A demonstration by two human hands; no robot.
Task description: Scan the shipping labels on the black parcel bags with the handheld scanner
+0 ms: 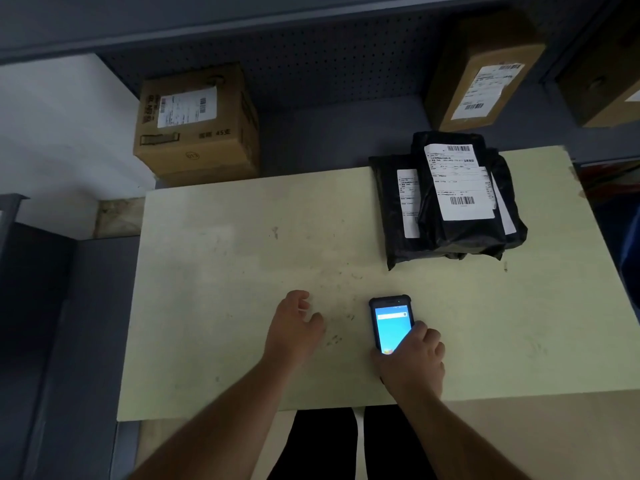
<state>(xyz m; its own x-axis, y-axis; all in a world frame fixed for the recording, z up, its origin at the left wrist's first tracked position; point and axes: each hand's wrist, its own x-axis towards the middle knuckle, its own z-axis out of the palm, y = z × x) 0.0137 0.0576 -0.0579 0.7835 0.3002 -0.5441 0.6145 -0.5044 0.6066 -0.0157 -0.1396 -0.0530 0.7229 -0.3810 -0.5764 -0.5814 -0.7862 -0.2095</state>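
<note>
Right hand [410, 358], fingers closed around the handheld scanner [391, 323] lying near on the surface [225, 271]; left hand [294, 327] loosely open, empty; parcel bags [450, 202] stacked far right (overlap may cause mis-scans of hidden labels).

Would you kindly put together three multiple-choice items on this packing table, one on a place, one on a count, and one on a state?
1. Where is the stack of black parcel bags?
A. far right of the table
B. near left corner
C. on the floor

2. How many hands touch the scanner?
A. none
B. one
C. two

3. What state is the scanner's screen in?
A. dark
B. cracked
C. lit blue

Answers: 1 A, the bags lie at the table's far right. 2 B, only the right hand grips it; the left hand is apart from it, fingers curled. 3 C, the screen glows blue.
</note>
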